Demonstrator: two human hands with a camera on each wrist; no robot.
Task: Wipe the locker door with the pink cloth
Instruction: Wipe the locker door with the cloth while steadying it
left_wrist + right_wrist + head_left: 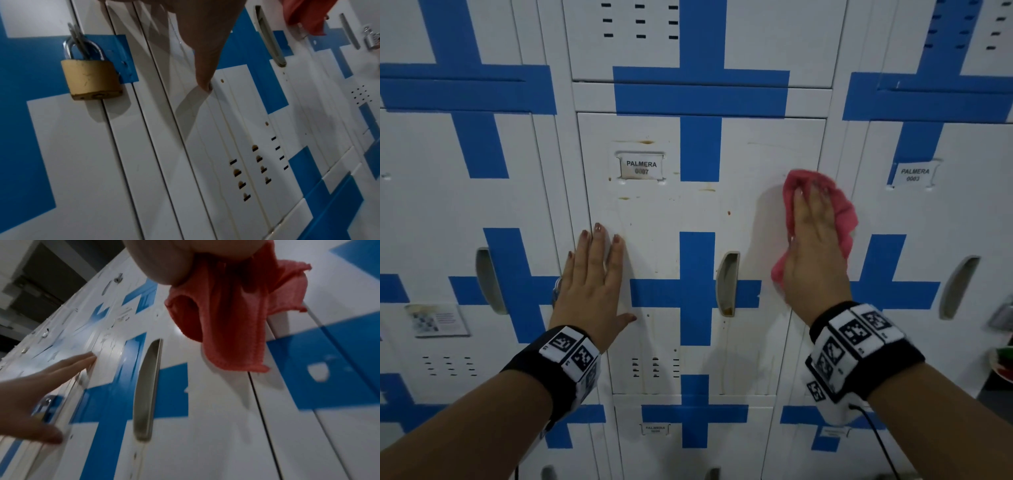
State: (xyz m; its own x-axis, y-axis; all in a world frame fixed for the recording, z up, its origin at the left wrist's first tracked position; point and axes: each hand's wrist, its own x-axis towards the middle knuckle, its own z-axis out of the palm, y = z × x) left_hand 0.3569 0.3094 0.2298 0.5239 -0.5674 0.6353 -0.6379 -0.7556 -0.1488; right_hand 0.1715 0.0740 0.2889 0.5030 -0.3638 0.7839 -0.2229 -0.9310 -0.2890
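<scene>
The white locker door (664, 240) with a blue cross and a name tag (641, 167) fills the middle of the head view; brown stains dot it. My right hand (813, 236) lies flat with straight fingers on the crumpled pink cloth (840, 209), pressing it to the door's right edge. In the right wrist view the pink cloth (236, 321) hangs below my palm. My left hand (594, 274) presses flat against the door's left edge, fingers straight, holding nothing. Its thumb (205, 73) touches the door in the left wrist view.
A recessed handle (726, 284) sits between my hands. A brass padlock (90, 78) hangs on the locker to the left. Neighbouring lockers (935, 205) have their own handles and tags. A dark surface with a coloured object (1003, 363) juts in at the right edge.
</scene>
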